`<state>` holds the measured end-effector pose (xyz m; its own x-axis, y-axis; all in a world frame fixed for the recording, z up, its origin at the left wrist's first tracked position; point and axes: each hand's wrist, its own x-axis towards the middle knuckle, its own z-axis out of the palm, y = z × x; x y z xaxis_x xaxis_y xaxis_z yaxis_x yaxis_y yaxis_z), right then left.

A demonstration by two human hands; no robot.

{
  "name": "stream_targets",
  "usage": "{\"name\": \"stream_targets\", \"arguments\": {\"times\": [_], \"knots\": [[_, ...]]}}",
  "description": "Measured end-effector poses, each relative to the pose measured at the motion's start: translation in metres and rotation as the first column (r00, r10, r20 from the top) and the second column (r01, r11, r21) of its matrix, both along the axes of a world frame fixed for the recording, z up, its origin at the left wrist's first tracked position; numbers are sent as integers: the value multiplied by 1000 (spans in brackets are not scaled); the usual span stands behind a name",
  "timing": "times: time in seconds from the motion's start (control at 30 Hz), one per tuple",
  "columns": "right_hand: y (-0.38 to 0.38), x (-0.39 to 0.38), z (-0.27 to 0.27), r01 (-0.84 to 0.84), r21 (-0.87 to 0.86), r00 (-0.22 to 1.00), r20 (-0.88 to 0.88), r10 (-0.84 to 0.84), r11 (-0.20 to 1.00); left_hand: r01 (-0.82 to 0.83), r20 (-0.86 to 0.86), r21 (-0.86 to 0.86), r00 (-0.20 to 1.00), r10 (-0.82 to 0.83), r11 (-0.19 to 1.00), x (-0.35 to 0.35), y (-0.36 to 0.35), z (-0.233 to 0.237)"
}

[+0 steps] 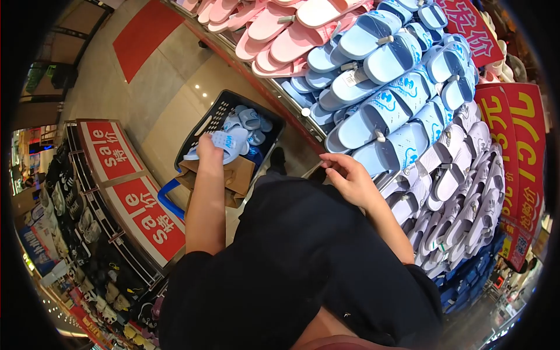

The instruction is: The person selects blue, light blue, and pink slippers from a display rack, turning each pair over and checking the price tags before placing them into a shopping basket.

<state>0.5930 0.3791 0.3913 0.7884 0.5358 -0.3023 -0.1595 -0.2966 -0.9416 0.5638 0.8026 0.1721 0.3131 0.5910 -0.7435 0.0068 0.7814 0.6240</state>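
My left hand is closed on a pair of light blue slippers over a black basket with a blue handle. More light blue slippers lie in the basket, next to a brown paper bag. My right hand is beside the front edge of the display, below the stacked blue slippers; its fingers are bent and a little apart, with nothing seen in them.
Pink slippers and pale grey-lilac slippers fill the display on either side of the blue ones. Red sale signs edge another rack at the left. Red price signs stand at the right.
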Motion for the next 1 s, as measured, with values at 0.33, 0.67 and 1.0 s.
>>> {"name": "stream_targets", "arguments": {"times": [0.33,0.67,1.0], "knots": [[2,-1,9,143,-132,974,-159,-164,981,-183,59,-139,980,192,973,24,-20,-96],[2,-4,10,242,-120,936,-234,-265,963,533,-211,-436,723,-658,726,-19,-89,-113],[4,-2,2,201,-13,941,-276,-197,979,895,-552,93,410,-726,435,-54,-53,-31]]}}
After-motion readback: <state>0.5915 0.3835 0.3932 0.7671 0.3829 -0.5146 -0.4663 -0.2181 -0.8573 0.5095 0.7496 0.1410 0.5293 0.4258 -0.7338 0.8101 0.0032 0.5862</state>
